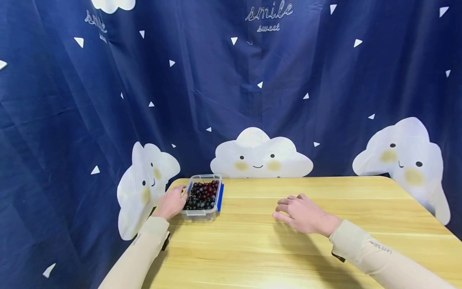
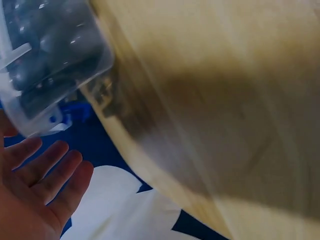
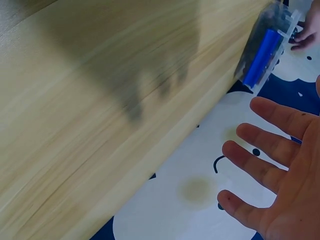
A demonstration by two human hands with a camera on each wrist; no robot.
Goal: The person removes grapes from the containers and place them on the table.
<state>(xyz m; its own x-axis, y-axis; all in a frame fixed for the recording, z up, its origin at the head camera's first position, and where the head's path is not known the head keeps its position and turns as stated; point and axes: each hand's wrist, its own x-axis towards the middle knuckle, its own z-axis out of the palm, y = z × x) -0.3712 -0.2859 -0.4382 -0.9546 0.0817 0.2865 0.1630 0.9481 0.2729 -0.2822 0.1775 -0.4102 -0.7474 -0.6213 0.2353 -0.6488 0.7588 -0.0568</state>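
A clear plastic food container with a blue side clip stands at the table's far left corner, full of dark grapes. My left hand is at the container's left side, fingertips right at the rim. In the left wrist view, the fingers of that hand are extended below the container's edge. Over the middle of the table, my right hand hovers, holding nothing. Its fingers are spread and relaxed in the right wrist view, with the container well beyond them.
The light wooden table carries the shadows of both arms. Right behind its back edge hangs a dark blue curtain with white clouds and small triangles, which also runs along the left side.
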